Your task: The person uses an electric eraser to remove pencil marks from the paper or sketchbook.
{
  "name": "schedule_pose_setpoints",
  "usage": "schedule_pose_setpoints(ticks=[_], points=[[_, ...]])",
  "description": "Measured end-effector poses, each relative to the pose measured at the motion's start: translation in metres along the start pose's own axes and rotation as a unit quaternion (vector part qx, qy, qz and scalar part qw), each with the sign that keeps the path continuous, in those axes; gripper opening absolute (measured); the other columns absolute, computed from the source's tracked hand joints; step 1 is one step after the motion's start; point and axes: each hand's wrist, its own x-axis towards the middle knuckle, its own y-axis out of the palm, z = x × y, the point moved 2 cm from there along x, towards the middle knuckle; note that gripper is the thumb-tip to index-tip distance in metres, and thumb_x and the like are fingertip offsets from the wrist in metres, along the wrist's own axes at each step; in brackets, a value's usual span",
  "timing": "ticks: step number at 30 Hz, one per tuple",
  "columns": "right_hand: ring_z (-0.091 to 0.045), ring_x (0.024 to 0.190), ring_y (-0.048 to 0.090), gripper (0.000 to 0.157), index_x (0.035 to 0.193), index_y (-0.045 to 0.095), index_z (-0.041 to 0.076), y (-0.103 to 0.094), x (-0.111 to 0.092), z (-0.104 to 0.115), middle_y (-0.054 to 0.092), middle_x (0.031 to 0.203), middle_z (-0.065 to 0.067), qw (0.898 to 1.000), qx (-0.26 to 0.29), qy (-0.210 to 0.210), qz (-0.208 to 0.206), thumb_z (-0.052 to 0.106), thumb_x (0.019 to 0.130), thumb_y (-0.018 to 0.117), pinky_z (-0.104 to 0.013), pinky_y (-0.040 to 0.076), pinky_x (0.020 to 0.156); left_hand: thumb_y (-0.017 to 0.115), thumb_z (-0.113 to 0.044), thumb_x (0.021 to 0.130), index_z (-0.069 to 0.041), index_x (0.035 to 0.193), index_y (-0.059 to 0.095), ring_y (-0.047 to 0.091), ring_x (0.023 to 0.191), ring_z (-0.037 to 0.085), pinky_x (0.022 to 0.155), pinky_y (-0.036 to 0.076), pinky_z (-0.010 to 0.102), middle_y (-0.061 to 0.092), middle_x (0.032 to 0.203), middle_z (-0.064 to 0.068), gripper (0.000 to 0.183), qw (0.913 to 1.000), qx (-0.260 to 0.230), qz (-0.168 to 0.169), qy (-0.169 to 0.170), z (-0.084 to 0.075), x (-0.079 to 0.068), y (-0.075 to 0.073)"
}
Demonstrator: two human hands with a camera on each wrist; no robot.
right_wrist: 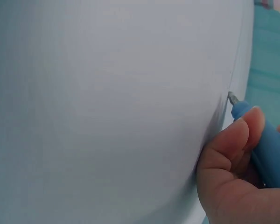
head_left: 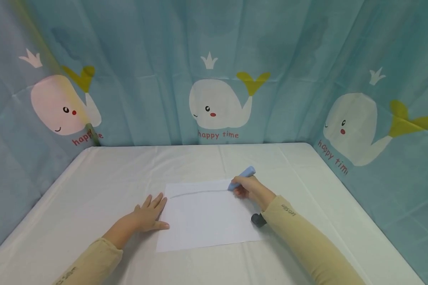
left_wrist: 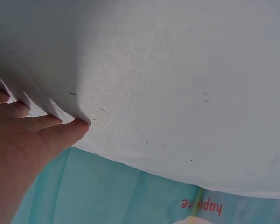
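Note:
A sheet of white paper [head_left: 207,221] lies on the table, with one thin, slightly curved line [head_left: 196,192] running along its upper part. My right hand [head_left: 249,187] grips a thick blue marker [head_left: 247,171] near the paper's upper right corner. In the right wrist view the thumb and fingers pinch the marker [right_wrist: 269,151] close to its grey tip [right_wrist: 232,97], which meets the paper at the line's right end. At the sheet's left edge, my left hand [head_left: 148,215] rests with fingers spread, the thumb on the paper. In the left wrist view its fingertips [left_wrist: 79,127] touch the white surface.
A white cloth [head_left: 103,186] covers the table under the paper. Blue curtains [head_left: 157,79] printed with whales hang behind and along both sides. A small black object [head_left: 258,220] shows beside the right sleeve [head_left: 306,241], over the paper's right side.

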Motion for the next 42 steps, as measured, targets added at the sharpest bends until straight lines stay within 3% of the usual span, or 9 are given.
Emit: schedule_pose_setpoints(ticks=[11, 23, 33, 42], points=[[-0.01, 0.048, 0.054, 0.02, 0.1, 0.059, -0.007, 0.0004, 0.0005, -0.0005, 0.057, 0.06, -0.006, 1.0, 0.011, 0.0, 0.011, 0.008, 0.087, 0.063, -0.019, 0.046, 0.05, 0.067, -0.051, 0.086, 0.009, 0.149, 0.021, 0.001, 0.138, 0.057, 0.1, 0.009, 0.077, 0.009, 0.156, 0.031, 0.099, 1.0, -0.001, 0.003, -0.002, 0.0019, 0.0002, 0.002], [-0.011, 0.047, 0.053, 0.015, 0.096, 0.059, -0.005, 0.0024, 0.0004, -0.0005, 0.058, 0.059, -0.007, 0.999, 0.029, 0.001, 0.016, 0.008, 0.089, 0.062, -0.02, 0.046, 0.048, 0.069, -0.049, 0.086, 0.01, 0.148, 0.022, 0.001, 0.138, 0.058, 0.1, 0.01, 0.078, 0.009, 0.156, 0.031, 0.098, 1.0, 0.001, 0.0, 0.002, 0.0012, 0.0008, -0.0009], [-0.011, 0.048, 0.052, 0.019, 0.099, 0.059, -0.007, 0.0069, 0.0012, -0.0018, 0.057, 0.059, -0.007, 0.999, 0.017, 0.007, 0.032, 0.01, 0.09, 0.062, -0.02, 0.046, 0.049, 0.069, -0.048, 0.086, 0.011, 0.148, 0.023, 0.002, 0.138, 0.059, 0.099, 0.009, 0.078, 0.01, 0.155, 0.032, 0.097, 1.0, -0.007, -0.001, -0.001, -0.0005, -0.0055, -0.001], [-0.011, 0.048, 0.053, 0.021, 0.101, 0.059, -0.007, 0.0066, 0.0035, -0.0029, 0.057, 0.06, -0.007, 0.999, 0.02, 0.004, 0.024, 0.011, 0.09, 0.062, -0.02, 0.046, 0.049, 0.069, -0.049, 0.085, 0.01, 0.148, 0.023, 0.002, 0.138, 0.058, 0.099, 0.01, 0.078, 0.01, 0.155, 0.032, 0.098, 1.0, -0.005, -0.004, 0.001, 0.0003, -0.0023, 0.001]])
